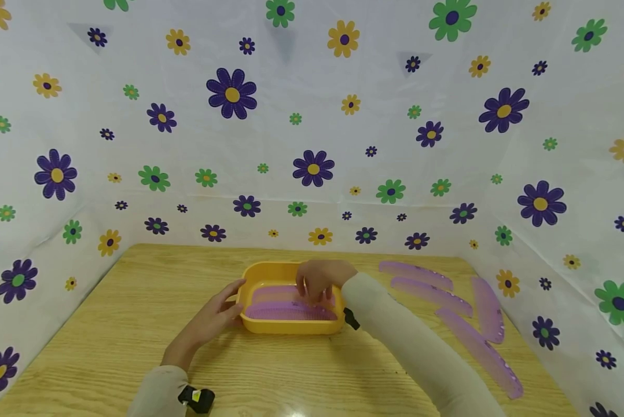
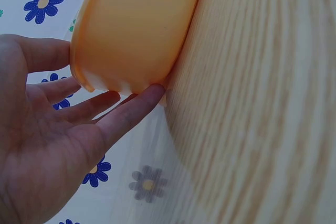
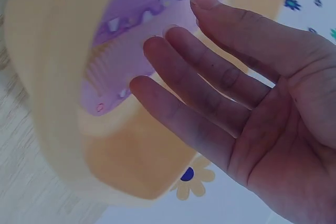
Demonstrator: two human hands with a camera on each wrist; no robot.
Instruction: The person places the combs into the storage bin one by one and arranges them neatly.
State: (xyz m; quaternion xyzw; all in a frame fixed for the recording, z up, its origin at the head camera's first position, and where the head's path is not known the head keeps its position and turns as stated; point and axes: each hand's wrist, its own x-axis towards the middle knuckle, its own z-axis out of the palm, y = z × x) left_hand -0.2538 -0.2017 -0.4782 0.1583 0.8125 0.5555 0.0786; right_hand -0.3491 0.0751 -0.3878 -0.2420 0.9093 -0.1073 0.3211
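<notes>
A yellow plastic tray [image 1: 293,328] stands on the table with purple combs [image 1: 286,313] lying inside it. My left hand [image 1: 215,315] touches the tray's left end, its fingers spread along the rim and outer wall [image 2: 136,35]. Over the tray's right part is my right hand [image 1: 319,280], pointing down at the combs. In the right wrist view, the right hand's fingers [image 3: 194,85] are loosely extended beside the purple comb [image 3: 126,19], and nothing is held between them. Part of the combs is hidden beneath that hand in the head view.
Several more purple combs [image 1: 478,350] lie on the right side of the wooden table [image 1: 270,376], close to the right forearm. A white flower-patterned sheet [image 1: 312,127] encloses the table at the back and sides.
</notes>
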